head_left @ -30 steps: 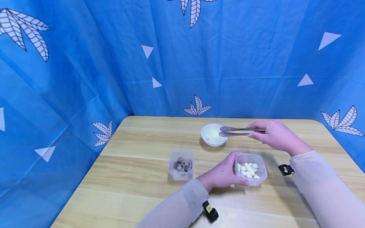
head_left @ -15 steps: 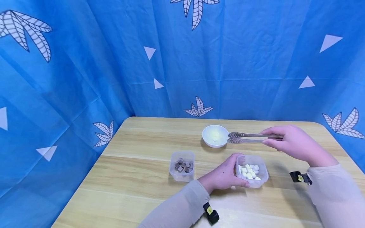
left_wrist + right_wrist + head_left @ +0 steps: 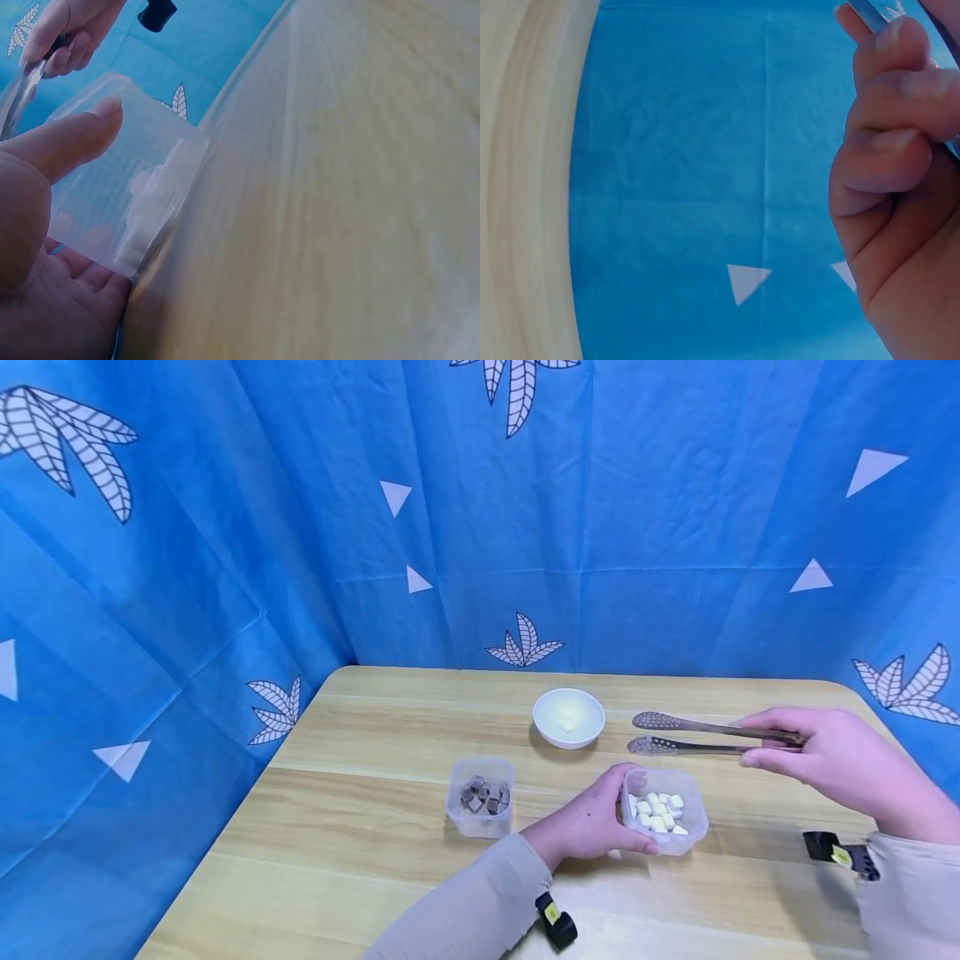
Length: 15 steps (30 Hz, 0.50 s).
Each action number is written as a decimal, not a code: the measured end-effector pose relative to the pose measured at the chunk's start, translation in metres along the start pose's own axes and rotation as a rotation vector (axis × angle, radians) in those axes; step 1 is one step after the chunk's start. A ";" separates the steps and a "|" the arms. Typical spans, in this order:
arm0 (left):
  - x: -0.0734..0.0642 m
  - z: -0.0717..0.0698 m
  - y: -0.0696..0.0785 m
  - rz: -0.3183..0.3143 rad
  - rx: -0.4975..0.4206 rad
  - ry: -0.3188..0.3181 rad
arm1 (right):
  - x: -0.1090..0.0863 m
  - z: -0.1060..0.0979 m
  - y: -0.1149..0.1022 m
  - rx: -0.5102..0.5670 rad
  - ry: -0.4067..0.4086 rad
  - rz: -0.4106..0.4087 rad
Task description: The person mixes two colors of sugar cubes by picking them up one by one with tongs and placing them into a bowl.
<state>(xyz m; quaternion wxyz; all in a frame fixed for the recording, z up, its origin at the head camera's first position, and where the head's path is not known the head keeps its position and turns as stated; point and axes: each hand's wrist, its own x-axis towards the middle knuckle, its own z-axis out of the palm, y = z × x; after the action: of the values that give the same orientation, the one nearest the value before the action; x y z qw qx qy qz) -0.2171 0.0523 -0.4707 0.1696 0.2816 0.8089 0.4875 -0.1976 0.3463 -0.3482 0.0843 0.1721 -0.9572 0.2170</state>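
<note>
My left hand (image 3: 592, 822) grips the left side of a clear plastic container (image 3: 693, 827) of white cubes (image 3: 658, 811) that look like marshmallows. In the left wrist view its thumb presses one wall of the container (image 3: 105, 187). My right hand (image 3: 832, 756) holds metal tongs (image 3: 697, 727) above the table, right of the bowl. Their two perforated tips stand apart with nothing between them. In the right wrist view the fingers (image 3: 885, 161) curl round the tongs, mostly out of frame. A white bowl (image 3: 551, 706) at the back holds a small white piece (image 3: 567, 725).
A second clear container (image 3: 459, 827) with brown cubes (image 3: 483, 796) stands left of my left hand. All of it is on a wooden table (image 3: 337, 827). A blue patterned curtain (image 3: 480, 510) hangs behind the table and along its left side.
My right hand has drawn the tongs away from over the bowl, rightward and toward me. The tongs' tips have spread, and a white piece now shows in the bowl. The left hand stays on its container.
</note>
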 end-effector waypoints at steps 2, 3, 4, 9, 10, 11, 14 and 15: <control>0.000 0.000 0.000 -0.001 0.001 -0.001 | -0.004 -0.001 0.000 -0.015 0.003 -0.033; 0.000 0.000 0.000 -0.003 0.004 0.000 | -0.007 -0.002 0.000 -0.018 -0.005 -0.043; 0.000 0.000 0.000 -0.005 0.004 0.001 | -0.009 -0.002 -0.001 -0.027 -0.011 -0.054; -0.001 0.000 0.000 -0.018 0.009 0.004 | -0.013 -0.003 -0.001 -0.021 -0.088 -0.058; -0.001 0.001 0.000 -0.020 0.009 0.004 | -0.013 -0.002 -0.001 -0.026 -0.091 -0.059; -0.001 0.001 0.000 -0.022 0.007 0.003 | -0.013 -0.002 -0.001 -0.027 -0.092 -0.062; -0.001 0.001 0.000 -0.030 0.001 0.001 | -0.013 -0.001 -0.002 -0.042 -0.073 -0.067; -0.001 0.000 0.000 -0.033 0.001 0.002 | -0.013 -0.001 -0.002 -0.045 -0.067 -0.067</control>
<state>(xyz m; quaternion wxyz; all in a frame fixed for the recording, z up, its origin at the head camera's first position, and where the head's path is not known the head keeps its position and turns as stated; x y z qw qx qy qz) -0.2163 0.0525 -0.4705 0.1768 0.2679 0.8138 0.4844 -0.1848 0.3490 -0.3496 0.0631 0.2095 -0.9578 0.1865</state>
